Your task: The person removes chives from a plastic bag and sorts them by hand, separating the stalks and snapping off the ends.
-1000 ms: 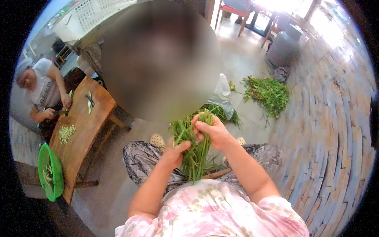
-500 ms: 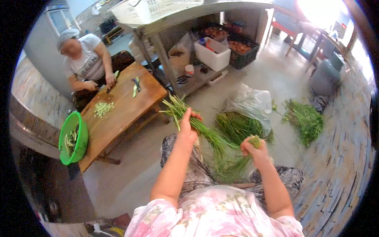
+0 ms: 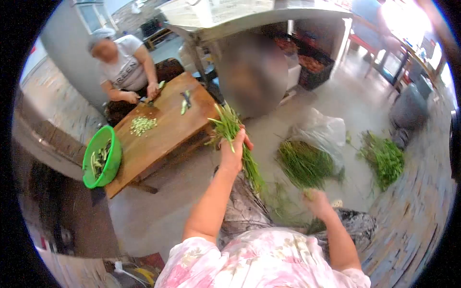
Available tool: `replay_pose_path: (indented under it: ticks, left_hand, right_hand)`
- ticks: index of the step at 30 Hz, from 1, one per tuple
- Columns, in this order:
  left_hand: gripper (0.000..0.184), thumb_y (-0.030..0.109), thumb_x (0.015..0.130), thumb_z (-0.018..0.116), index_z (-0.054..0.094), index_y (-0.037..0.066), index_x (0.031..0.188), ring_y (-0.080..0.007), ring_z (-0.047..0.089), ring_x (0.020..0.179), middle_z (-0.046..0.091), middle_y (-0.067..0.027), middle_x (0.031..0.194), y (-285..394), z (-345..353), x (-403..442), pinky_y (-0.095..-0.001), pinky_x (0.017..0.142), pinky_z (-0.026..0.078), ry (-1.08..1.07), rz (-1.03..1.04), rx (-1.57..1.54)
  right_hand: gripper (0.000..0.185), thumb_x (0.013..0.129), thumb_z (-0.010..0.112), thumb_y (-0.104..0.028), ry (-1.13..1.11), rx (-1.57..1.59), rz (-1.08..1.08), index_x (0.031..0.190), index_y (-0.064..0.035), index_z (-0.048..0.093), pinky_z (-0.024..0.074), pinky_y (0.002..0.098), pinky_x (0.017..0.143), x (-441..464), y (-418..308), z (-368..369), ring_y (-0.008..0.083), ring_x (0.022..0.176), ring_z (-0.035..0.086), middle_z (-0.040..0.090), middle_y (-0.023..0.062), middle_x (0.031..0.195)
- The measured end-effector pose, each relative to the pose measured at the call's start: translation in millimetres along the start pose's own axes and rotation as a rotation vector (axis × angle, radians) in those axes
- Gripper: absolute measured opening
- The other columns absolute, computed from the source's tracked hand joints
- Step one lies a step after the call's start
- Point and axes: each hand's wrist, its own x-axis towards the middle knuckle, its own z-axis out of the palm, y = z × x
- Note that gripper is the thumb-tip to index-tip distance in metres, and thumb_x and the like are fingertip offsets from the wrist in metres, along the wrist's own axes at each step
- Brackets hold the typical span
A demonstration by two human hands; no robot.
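My left hand [image 3: 234,151] is closed around a bunch of green herbs [image 3: 226,123]. The stalk ends stick up toward the wooden table, and thin feathery leaves hang down past my wrist. Lower right, my right hand [image 3: 319,203] is closed on a few herb stalks [image 3: 309,194]; motion blurs their leaves near my leg. Between and beyond my hands, a pile of fine green herbs [image 3: 305,165] lies on the floor, partly under a clear plastic bag [image 3: 319,128]. Farther right is a second heap of leafy greens [image 3: 382,158].
At a low wooden table [image 3: 165,129], a co-worker [image 3: 127,67] cuts vegetables with a knife. Chopped pale-green pieces [image 3: 143,126] and a green basket [image 3: 103,158] are on it. Behind stands a shelf table [image 3: 269,19] with dark crates [image 3: 314,67] beneath. A gas cylinder [image 3: 408,108] stands right.
My right hand has moved down, away from the bunch in my left hand. The head view has shifted, so the table and herb piles appear farther right.
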Motion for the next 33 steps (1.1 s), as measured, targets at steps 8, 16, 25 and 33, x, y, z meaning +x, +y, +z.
replay_pose_path:
  ticks: [8, 16, 25, 33]
  left_hand:
    - [0.017, 0.013, 0.086, 0.054, 0.051, 0.002, 0.098, -0.0127, 0.051, 0.061, 0.055, -0.0047, 0.075, -100.8, 52.1, -63.8, -0.0274, 0.054, 0.041, -0.283, -0.037, 0.588]
    - [0.026, 0.010, 0.076, 0.062, 0.054, 0.003, 0.100, -0.0154, 0.056, 0.074, 0.059, -0.0048, 0.088, -65.2, 62.3, -88.4, -0.0285, 0.063, 0.046, -0.491, -0.565, 0.013]
    - [0.023, 0.011, 0.079, 0.061, 0.052, 0.005, 0.100, -0.0151, 0.056, 0.073, 0.058, -0.0046, 0.085, -68.5, 58.1, -83.2, -0.0299, 0.062, 0.047, -0.375, -0.763, -0.323]
    - [0.018, 0.009, 0.080, 0.060, 0.055, 0.003, 0.097, -0.0154, 0.057, 0.073, 0.059, -0.0046, 0.086, -65.7, 61.3, -83.4, -0.0292, 0.064, 0.047, -0.287, -0.661, -0.288]
  right_hand:
    - [0.012, 0.077, 0.064, -0.010, 0.399, 0.466, -0.192, 0.084, -0.0018, 0.058, 0.0389, 0.0218, 0.048, 31.9, -103.4, -51.3, 0.0058, 0.054, 0.046, 0.053, -0.0008, 0.064]
    - [0.009, 0.078, 0.061, -0.007, 0.234, 0.803, 0.074, 0.078, -0.0018, 0.053, 0.0391, 0.0260, 0.046, 44.0, -84.6, -48.6, 0.0092, 0.051, 0.048, 0.053, 0.0018, 0.062]
    - [0.011, 0.082, 0.061, -0.011, 0.215, 1.050, 0.115, 0.086, -0.0018, 0.058, 0.0379, 0.0232, 0.045, 38.7, -61.7, -48.5, 0.0088, 0.050, 0.047, 0.055, 0.0028, 0.068]
    - [0.015, 0.081, 0.063, -0.014, 0.127, 0.971, 0.167, 0.087, -0.0018, 0.058, 0.0387, 0.0232, 0.044, 20.3, -68.1, -32.5, 0.0083, 0.051, 0.048, 0.057, 0.0033, 0.070]
